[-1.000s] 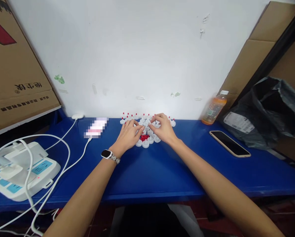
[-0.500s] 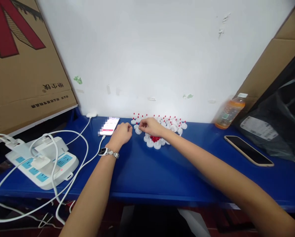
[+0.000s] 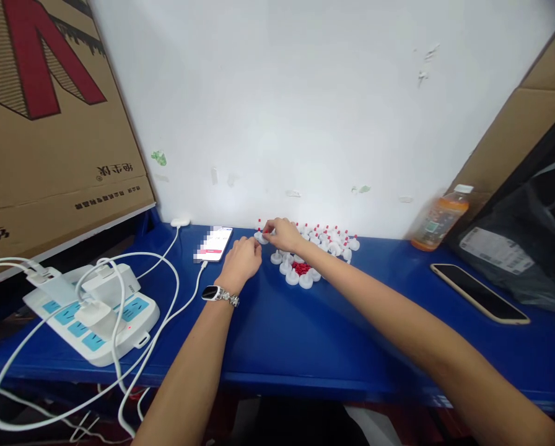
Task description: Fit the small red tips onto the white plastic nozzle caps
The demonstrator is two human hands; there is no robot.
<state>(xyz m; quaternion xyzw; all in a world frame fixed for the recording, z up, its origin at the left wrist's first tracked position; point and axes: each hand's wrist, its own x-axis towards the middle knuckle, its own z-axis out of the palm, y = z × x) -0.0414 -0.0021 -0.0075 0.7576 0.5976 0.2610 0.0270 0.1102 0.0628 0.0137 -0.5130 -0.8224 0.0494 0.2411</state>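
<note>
head view, looking down along both forearms onto a glossy blue plastic tabletop (image 3: 277, 334) set against a white wall (image 3: 282, 93).

right hand (image 3: 284, 234): reaching across to the left end of a cluster of small white plastic caps with red tips (image 3: 326, 240) standing at the wall edge. the fingertips are pinched on one white cap at the far left of the row (image 3: 261, 236), which sits on the table close to the wall. left hand (image 3: 243, 261): resting on the table just beside the cluster, fingers loosely curled; whether anything is inside them cannot be told. a watch with a metal band (image 3: 218, 293) is on that wrist.

nearer the person, a ring of white caps without tips (image 3: 292, 273) surrounds a small heap of loose red pieces (image 3: 301, 267).

judgement: the step in hand looks like setting one finished cap at the end of the row. the next move would call for a clean release without tipping the neighbours, then a short reach back to the red heap.

edges and room: the row stands hard against the wall, so no room behind. a white-cased phone on a cable (image 3: 215, 242) lies just left of the hands; a white power strip with plugs and cables (image 3: 94, 306) is well to the left. an orange drink bottle (image 3: 438, 220), a dark phone (image 3: 479, 292) and a black plastic bag (image 3: 523, 241) lie to the right, well apart. the broad front of the table is bare, up to its near edge.
</note>
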